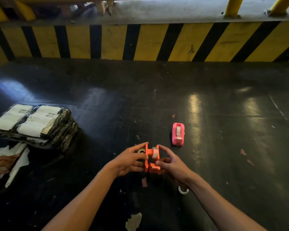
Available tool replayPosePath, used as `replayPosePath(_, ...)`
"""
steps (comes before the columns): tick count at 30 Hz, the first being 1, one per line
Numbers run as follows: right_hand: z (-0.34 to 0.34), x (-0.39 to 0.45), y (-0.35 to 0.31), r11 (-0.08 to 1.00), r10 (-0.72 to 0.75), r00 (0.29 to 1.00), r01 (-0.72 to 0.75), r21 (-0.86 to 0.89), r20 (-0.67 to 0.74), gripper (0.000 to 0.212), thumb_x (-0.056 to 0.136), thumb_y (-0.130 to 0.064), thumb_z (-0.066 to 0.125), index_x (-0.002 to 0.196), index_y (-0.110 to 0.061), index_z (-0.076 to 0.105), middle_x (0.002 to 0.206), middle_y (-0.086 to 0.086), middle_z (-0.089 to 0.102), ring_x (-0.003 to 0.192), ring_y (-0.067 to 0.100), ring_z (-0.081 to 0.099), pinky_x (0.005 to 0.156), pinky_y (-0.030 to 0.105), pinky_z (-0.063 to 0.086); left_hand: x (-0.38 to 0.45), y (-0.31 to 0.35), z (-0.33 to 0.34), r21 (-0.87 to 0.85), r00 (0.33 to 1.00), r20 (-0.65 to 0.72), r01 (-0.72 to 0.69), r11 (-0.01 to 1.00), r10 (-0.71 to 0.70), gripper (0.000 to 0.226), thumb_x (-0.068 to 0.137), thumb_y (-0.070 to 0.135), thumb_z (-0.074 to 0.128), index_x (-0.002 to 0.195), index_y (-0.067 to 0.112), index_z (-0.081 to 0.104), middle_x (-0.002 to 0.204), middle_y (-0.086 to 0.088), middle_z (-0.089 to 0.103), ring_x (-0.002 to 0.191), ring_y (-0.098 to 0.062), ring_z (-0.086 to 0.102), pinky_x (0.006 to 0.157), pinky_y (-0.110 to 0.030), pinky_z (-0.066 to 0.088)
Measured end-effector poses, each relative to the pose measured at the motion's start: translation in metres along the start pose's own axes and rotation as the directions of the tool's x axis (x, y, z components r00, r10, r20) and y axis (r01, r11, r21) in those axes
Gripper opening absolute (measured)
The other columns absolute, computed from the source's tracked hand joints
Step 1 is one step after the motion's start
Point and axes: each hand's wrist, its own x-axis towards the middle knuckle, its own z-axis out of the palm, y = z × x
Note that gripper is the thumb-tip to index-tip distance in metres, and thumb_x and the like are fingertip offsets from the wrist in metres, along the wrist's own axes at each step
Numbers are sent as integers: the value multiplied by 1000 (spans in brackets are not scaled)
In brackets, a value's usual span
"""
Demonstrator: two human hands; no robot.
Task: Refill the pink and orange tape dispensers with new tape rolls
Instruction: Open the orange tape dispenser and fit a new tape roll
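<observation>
An orange tape dispenser [150, 160] sits low in the middle of the dark table, held between both hands. My left hand [130, 160] grips its left side. My right hand [171, 164] grips its right side, thumb on the front. A clear tape roll [154, 152] sits inside the dispenser. Another small roll [141, 151] lies just behind my left fingers. The pink tape dispenser [178, 134] stands alone on the table, up and to the right, with tape in it. A white empty tape core [183, 190] lies under my right wrist.
A stack of black-wrapped parcels with white labels [35, 124] lies at the left. Another person's hand [2, 164] rests on white paper at the left edge. A yellow-and-black striped barrier [148, 42] borders the table's far side. Paper scraps [134, 221] litter the near edge.
</observation>
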Motion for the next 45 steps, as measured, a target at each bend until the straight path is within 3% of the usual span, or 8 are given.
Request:
replayPosePath(13,0,5,7,1000,-9,1000,9,2,18,68,83,-13,74,136,-46,47,125,26,58,110,39,66,96,60,51,0,3,2,48,999,28,16,999,-18,68,88,10,69,145,38,44,135,-17,58,109,-35,71,100,-54,53)
replayPosePath(24,14,4,-7,991,-64,994,52,-122,-93,51,95,-4,58,137,-32,50,107,12,68,89,17,72,72,28,58,6,-2,4,-97,1000,-15,-23,995,21,60,88,2,68,136,33,49,130,-22,63,106,-37,72,96,-55,55)
replayPosePath(28,25,6,-6,994,-98,975,85,-73,-200,33,96,-36,55,117,-14,67,93,4,75,80,11,71,70,27,56,11,-7,19,-255,974,-214,-126,959,71,54,88,2,70,134,22,48,125,-21,65,102,-35,73,85,-49,61)
replayPosePath(33,14,4,6,855,-183,969,74,-513,-165,62,77,-49,76,130,-26,55,120,-3,60,107,10,61,94,31,52,12,-22,29,-262,953,-295,-148,954,67,48,88,7,71,128,19,47,121,-17,65,99,-29,74,74,-37,64)
replayPosePath(35,7,3,11,788,-215,959,58,-613,-185,60,78,-50,75,130,-27,55,120,-4,57,107,9,58,97,33,50,9,-30,25,-184,959,-273,-129,974,76,46,92,10,68,132,19,47,118,-15,69,97,-23,75,78,-34,61)
replayPosePath(37,-1,2,13,720,-203,968,47,-693,-146,56,82,-41,75,132,-27,53,123,-4,55,108,9,56,98,33,49,5,-41,17,120,952,-269,-117,986,145,52,92,12,68,138,22,44,121,-6,69,102,-15,71,89,-30,55)
replayPosePath(40,-12,3,18,559,-165,985,54,-827,-48,56,81,-32,73,133,-34,51,123,-9,54,112,10,51,102,38,45,0,-61,5,629,921,-229,-106,770,314,72,85,17,76,145,32,37,133,1,56,112,-10,60,105,-30,46)
replayPosePath(45,-5,2,19,306,-79,996,68,-950,46,55,85,-27,67,135,-39,47,132,-9,53,119,16,43,99,39,37,3,-85,1,828,923,-113,-116,548,368,82,83,36,76,151,41,31,140,8,41,129,-10,42,113,-37,39)
